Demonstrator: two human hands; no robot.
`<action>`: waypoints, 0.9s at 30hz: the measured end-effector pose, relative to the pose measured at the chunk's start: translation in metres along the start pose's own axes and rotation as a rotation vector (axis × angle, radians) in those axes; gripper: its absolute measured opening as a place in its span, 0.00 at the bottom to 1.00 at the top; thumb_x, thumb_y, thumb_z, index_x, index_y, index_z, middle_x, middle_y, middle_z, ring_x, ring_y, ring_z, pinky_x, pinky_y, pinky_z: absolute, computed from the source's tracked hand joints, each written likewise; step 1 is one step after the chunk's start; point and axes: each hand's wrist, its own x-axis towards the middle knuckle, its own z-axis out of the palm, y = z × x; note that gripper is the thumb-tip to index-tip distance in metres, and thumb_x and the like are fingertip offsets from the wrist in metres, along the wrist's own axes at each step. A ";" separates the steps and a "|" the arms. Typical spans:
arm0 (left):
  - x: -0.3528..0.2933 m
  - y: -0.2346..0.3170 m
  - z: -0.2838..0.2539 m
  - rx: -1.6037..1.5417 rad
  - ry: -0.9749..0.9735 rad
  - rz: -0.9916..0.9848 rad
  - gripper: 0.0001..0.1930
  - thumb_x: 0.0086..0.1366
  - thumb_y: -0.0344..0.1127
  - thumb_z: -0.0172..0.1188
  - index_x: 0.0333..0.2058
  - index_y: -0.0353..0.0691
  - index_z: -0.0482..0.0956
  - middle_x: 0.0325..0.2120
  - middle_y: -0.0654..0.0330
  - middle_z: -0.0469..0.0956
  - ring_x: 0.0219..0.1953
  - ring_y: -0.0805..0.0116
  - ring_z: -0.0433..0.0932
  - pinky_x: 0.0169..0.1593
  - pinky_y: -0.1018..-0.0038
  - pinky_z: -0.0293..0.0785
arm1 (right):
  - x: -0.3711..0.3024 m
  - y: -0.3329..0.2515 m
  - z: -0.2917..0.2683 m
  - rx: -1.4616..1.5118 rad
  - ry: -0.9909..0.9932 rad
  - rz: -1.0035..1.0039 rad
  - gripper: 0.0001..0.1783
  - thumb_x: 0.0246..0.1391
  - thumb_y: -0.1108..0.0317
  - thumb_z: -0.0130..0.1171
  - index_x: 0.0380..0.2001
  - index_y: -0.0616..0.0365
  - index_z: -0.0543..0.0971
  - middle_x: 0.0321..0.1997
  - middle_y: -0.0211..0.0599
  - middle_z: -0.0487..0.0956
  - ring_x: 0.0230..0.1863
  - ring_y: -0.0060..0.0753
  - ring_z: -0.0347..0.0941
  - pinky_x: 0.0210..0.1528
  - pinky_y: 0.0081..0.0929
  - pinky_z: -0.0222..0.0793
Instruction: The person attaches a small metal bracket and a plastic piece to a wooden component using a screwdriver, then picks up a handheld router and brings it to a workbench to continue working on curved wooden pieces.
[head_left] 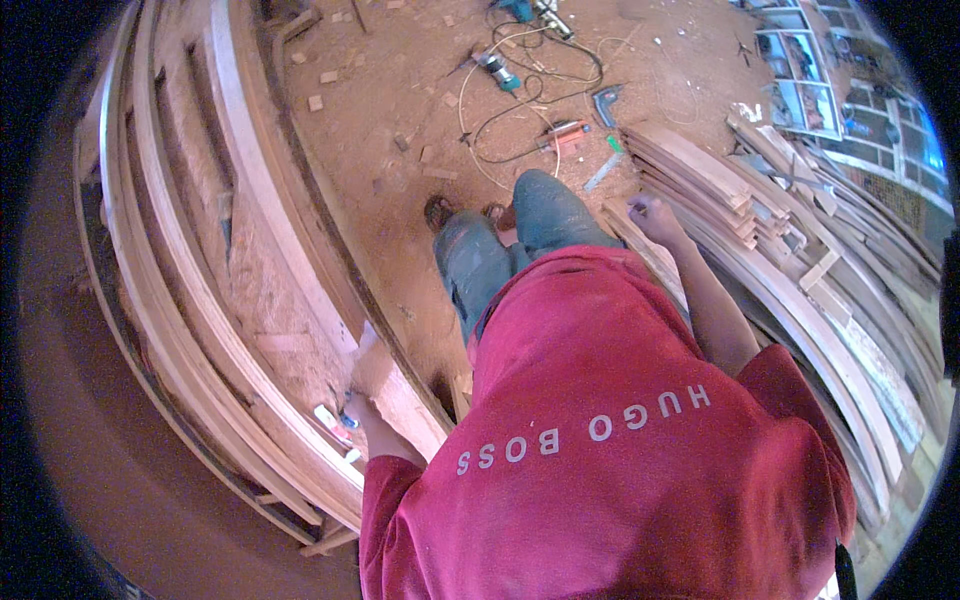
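My left hand [362, 407] is down at the wooden workbench on my left, beside a small white and red item [330, 419] whose kind I cannot make out. A bit of blue shows against that hand, and its fingers are mostly hidden. Just past it lies a pale board [382, 368]. On my other side, my right hand [654, 217] hangs with curled fingers near a stack of wooden boards [700, 180]. Whether anything is inside those fingers does not show.
Long wooden beams [180, 270] run along the left. Ahead on the dusty floor lie a green power tool [498, 73], looped cables, an orange tool [567, 136] and a blue drill-shaped tool [605, 104]. More planks [840, 370] are piled at right, with window frames [803, 85] beyond.
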 end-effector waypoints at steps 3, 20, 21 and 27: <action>0.018 -0.007 -0.021 -0.547 0.044 0.135 0.21 0.65 0.52 0.48 0.39 0.38 0.76 0.30 0.59 0.78 0.27 0.62 0.74 0.34 0.66 0.72 | 0.002 0.018 0.010 0.058 -0.040 0.005 0.16 0.52 0.63 0.58 0.40 0.64 0.78 0.37 0.50 0.80 0.39 0.44 0.78 0.43 0.36 0.73; -0.231 0.556 -0.088 0.013 0.009 0.891 0.05 0.61 0.33 0.50 0.30 0.38 0.69 0.21 0.61 0.67 0.26 0.67 0.67 0.31 0.70 0.68 | 0.224 0.102 0.026 0.306 0.000 0.166 0.15 0.48 0.62 0.59 0.39 0.58 0.78 0.34 0.48 0.80 0.35 0.46 0.79 0.39 0.39 0.74; -0.228 0.564 -0.051 -0.080 0.001 0.877 0.04 0.60 0.32 0.51 0.29 0.41 0.68 0.22 0.60 0.69 0.26 0.65 0.67 0.32 0.71 0.68 | 0.266 0.109 0.037 0.304 0.009 0.174 0.16 0.48 0.62 0.60 0.39 0.58 0.78 0.34 0.48 0.80 0.36 0.46 0.79 0.39 0.40 0.74; -0.297 0.662 0.106 -0.559 -0.759 0.024 0.19 0.69 0.47 0.46 0.22 0.42 0.69 0.16 0.59 0.68 0.20 0.67 0.67 0.26 0.71 0.65 | 0.512 0.138 0.133 0.364 -0.017 0.292 0.26 0.45 0.57 0.64 0.47 0.58 0.75 0.41 0.47 0.79 0.43 0.49 0.76 0.48 0.42 0.72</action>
